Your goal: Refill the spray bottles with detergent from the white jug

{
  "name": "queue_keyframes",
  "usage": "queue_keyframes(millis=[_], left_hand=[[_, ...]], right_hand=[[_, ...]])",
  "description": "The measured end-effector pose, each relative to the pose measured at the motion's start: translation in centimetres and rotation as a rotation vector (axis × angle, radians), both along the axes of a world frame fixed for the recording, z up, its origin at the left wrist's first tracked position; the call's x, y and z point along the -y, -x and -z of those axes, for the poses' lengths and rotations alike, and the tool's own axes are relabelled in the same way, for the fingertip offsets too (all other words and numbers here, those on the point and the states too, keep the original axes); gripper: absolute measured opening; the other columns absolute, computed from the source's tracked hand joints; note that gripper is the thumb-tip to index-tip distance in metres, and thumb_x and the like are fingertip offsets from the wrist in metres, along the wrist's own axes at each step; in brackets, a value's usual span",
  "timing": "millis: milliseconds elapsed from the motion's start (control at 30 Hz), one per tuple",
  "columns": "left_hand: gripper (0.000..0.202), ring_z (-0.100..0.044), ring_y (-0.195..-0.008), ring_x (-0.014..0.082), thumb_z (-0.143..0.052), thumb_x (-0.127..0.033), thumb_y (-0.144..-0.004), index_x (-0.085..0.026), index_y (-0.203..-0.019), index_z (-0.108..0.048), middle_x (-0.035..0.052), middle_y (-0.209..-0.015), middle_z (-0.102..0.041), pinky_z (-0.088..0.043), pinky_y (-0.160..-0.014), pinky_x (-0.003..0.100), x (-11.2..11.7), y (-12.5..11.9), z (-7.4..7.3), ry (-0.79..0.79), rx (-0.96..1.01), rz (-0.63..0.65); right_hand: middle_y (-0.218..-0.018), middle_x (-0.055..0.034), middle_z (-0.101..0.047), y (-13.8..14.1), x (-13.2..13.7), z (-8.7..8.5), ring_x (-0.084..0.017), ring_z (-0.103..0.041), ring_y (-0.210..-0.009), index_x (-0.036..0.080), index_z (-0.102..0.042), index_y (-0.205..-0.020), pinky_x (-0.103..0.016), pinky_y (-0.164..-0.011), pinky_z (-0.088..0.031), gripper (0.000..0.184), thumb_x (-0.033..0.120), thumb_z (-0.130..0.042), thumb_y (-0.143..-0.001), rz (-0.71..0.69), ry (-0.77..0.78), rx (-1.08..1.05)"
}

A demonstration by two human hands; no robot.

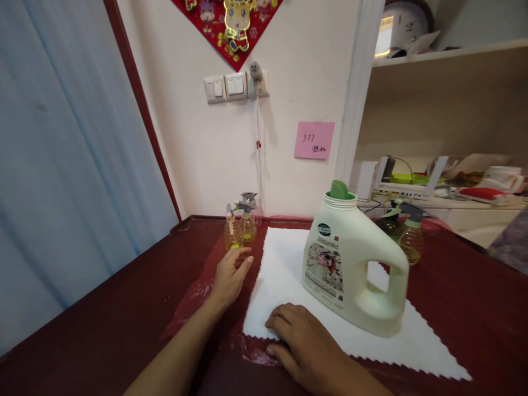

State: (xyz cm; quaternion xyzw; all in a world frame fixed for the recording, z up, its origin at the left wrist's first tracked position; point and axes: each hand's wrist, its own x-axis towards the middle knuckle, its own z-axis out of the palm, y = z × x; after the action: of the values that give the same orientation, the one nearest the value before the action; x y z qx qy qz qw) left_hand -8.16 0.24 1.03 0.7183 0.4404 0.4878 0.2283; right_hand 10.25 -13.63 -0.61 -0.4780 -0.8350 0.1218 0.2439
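My left hand (229,276) reaches over the red plastic sheet (198,294), just in front of an amber spray bottle (233,231). Its fingers are loosely bent, the thumb is apart, and nothing shows in its grasp; whether the fingertips touch the bottle I cannot tell. A second spray bottle (247,225) stands close behind. My right hand (303,341) rests palm down at the near edge of a white zigzag-edged cloth (276,275), fingers stretched and thumb apart. On that cloth a large pale green detergent jug (358,258) stands upright, a green piece in its mouth.
More spray bottles (410,236) stand behind the jug on the right of the dark red table (124,308). A blue curtain (70,148) hangs at the left. A cable (259,154) runs down the wall from a plug. Cluttered shelves (449,60) are at the right.
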Motion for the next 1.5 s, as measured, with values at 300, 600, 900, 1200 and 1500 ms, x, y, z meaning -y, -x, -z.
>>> queue_keyframes(millis=[300,600,900,1200,1500], left_hand=[[0.025,-0.067,-0.090,0.0225,-0.057,-0.037,-0.088,-0.021,-0.101,-0.071,0.0071,-0.104,-0.070,-0.054,-0.081,0.035,0.5,-0.2,-0.3,-0.016,-0.008,0.008],[0.025,-0.067,-0.091,0.0227,-0.058,-0.038,-0.088,-0.021,-0.101,-0.071,0.0072,-0.104,-0.070,-0.054,-0.082,0.036,0.2,0.0,-0.2,-0.023,0.006,0.013],[0.028,-0.068,-0.093,0.0231,-0.063,-0.041,-0.084,-0.020,-0.101,-0.071,0.0068,-0.104,-0.072,-0.054,-0.084,0.035,-0.4,0.5,-1.0,-0.032,0.144,-0.049],[0.042,-0.067,-0.104,0.0251,-0.062,-0.046,-0.084,-0.018,-0.115,-0.064,0.0109,-0.116,-0.070,-0.053,-0.093,0.042,-2.9,5.0,-4.9,-0.087,0.319,-0.278],[0.067,-0.055,-0.127,0.0336,-0.079,-0.042,-0.070,-0.018,-0.128,-0.055,0.0169,-0.137,-0.056,-0.042,-0.106,0.050,-6.4,6.2,-2.8,-0.008,0.048,-0.261]], right_hand=[[-0.107,-0.0037,-0.066,0.0,-0.2,0.0,-0.023,-0.060,-0.099,0.023,-0.064,-0.109,-0.037,-0.087,-0.050,0.023,0.018,-0.066,-0.087,-0.012,-0.029,-0.019],[-0.111,-0.0087,-0.066,-1.1,-1.0,0.3,-0.026,-0.061,-0.102,0.020,-0.058,-0.117,-0.044,-0.089,-0.049,0.023,0.018,-0.051,-0.095,0.193,-0.288,-0.188],[-0.110,-0.0083,-0.066,-1.4,-1.2,0.7,-0.026,-0.062,-0.100,0.022,-0.058,-0.115,-0.044,-0.087,-0.051,0.021,0.019,-0.049,-0.096,0.235,-0.245,-0.200],[-0.115,-0.0105,-0.064,-0.7,-1.1,1.4,-0.028,-0.060,-0.105,0.020,-0.062,-0.112,-0.049,-0.091,-0.049,0.022,0.016,-0.049,-0.094,0.180,-0.121,-0.169],[-0.110,-0.0094,-0.063,-0.4,-1.2,1.5,-0.027,-0.059,-0.101,0.020,-0.062,-0.106,-0.046,-0.087,-0.050,0.018,0.014,-0.050,-0.093,0.154,-0.053,-0.131]])
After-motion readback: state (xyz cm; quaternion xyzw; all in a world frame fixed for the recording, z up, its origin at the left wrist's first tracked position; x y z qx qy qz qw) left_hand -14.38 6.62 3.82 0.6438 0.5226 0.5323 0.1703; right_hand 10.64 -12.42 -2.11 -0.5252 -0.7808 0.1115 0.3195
